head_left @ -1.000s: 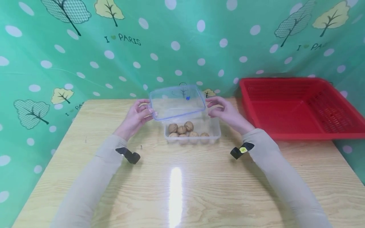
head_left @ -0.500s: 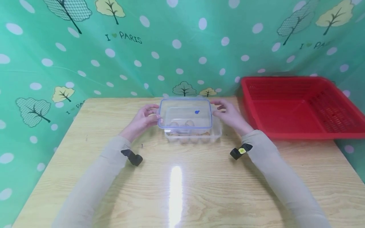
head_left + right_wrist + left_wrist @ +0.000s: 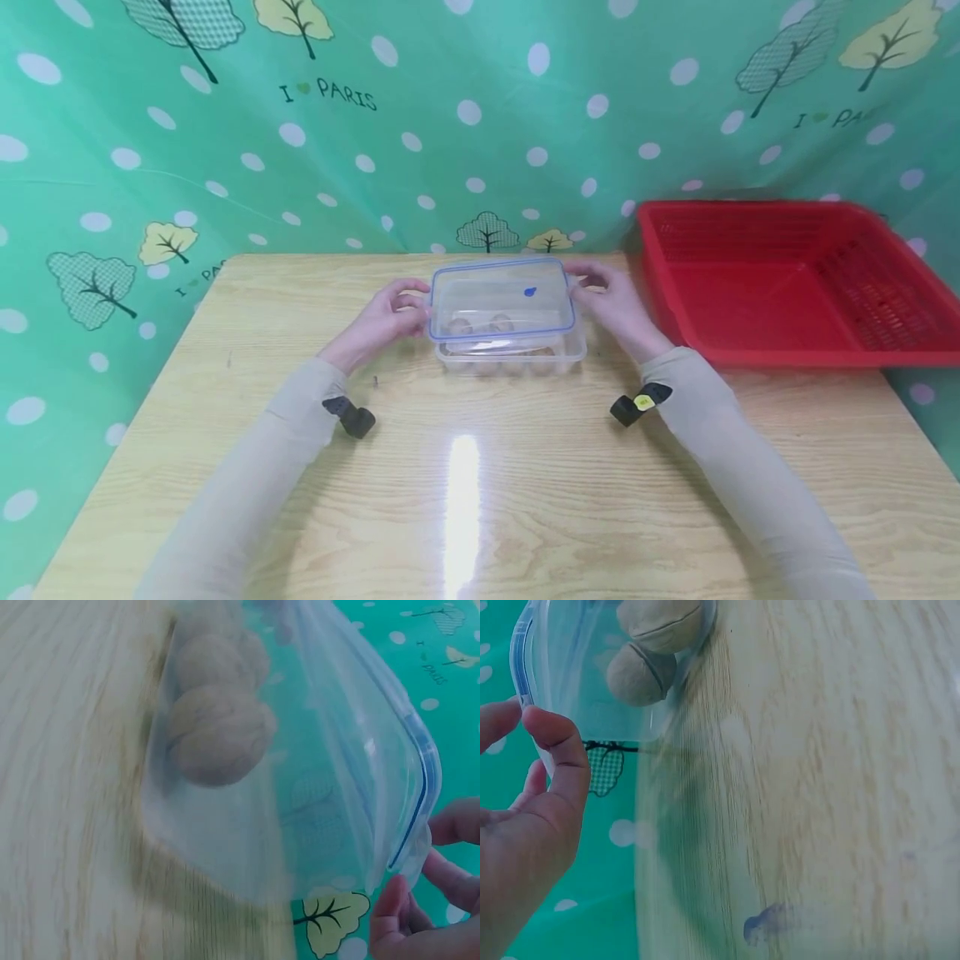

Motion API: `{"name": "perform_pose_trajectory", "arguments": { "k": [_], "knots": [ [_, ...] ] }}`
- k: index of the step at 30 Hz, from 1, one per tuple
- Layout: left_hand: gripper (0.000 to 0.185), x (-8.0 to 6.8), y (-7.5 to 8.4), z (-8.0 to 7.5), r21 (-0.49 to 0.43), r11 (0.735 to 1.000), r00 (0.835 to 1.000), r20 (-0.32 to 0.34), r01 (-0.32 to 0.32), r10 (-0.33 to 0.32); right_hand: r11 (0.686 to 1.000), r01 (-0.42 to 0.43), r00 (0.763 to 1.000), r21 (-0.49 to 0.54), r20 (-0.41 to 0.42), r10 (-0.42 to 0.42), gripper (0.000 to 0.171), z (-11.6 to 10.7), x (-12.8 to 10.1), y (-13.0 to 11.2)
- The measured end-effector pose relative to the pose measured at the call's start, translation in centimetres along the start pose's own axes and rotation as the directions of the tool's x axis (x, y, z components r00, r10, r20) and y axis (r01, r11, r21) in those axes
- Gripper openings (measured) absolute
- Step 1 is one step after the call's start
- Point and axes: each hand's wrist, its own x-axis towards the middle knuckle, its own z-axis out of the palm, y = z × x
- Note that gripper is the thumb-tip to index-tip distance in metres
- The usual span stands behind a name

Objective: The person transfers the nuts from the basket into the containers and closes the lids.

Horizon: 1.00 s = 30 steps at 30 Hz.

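A clear plastic lid [image 3: 487, 293] with a blue seal is held slightly tilted over a clear food container [image 3: 573, 357]. Several walnuts [image 3: 221, 739] lie inside the container, seen through its wall in both wrist views. My left hand [image 3: 382, 321] pinches the lid's left end between thumb and fingers. At the opposite end, my right hand [image 3: 615, 308] pinches the lid's side flap. In the head view the lid overlaps the back and middle of the container, leaving its front rim showing.
A large red plastic basket [image 3: 765, 308] stands at the right, close to my right forearm. Behind the wooden table [image 3: 525, 483] hangs a green dotted curtain [image 3: 420, 100]. A small dark mark [image 3: 769, 922] shows on the tabletop by my left wrist.
The lid has come down from a steep tilt behind the container to lie over it, then shifted right. My left hand has moved right with it; the right hand now holds the lid's right end.
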Motion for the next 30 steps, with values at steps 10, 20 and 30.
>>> {"name": "perform_pose_trajectory", "arguments": {
  "k": [10,20,30],
  "knots": [
    [0.044,-0.9,0.7,1.1,0.089,0.993,0.996,0.037,-0.080,0.077,0.998,-0.040,0.999,-0.053,0.028,0.042,0.040,-0.7,-1.2,0.7],
    [0.044,-1.6,1.6,1.5,0.138,0.982,0.991,0.046,-0.129,0.123,0.997,-0.014,0.999,-0.079,0.032,0.017,0.041,-1.2,-2.2,0.2],
    [0.045,-1.7,1.1,2.0,0.150,0.982,0.993,0.054,-0.113,0.106,0.995,-0.033,0.998,-0.098,0.050,0.038,0.040,-1.2,-2.7,0.8]
  ]
}}
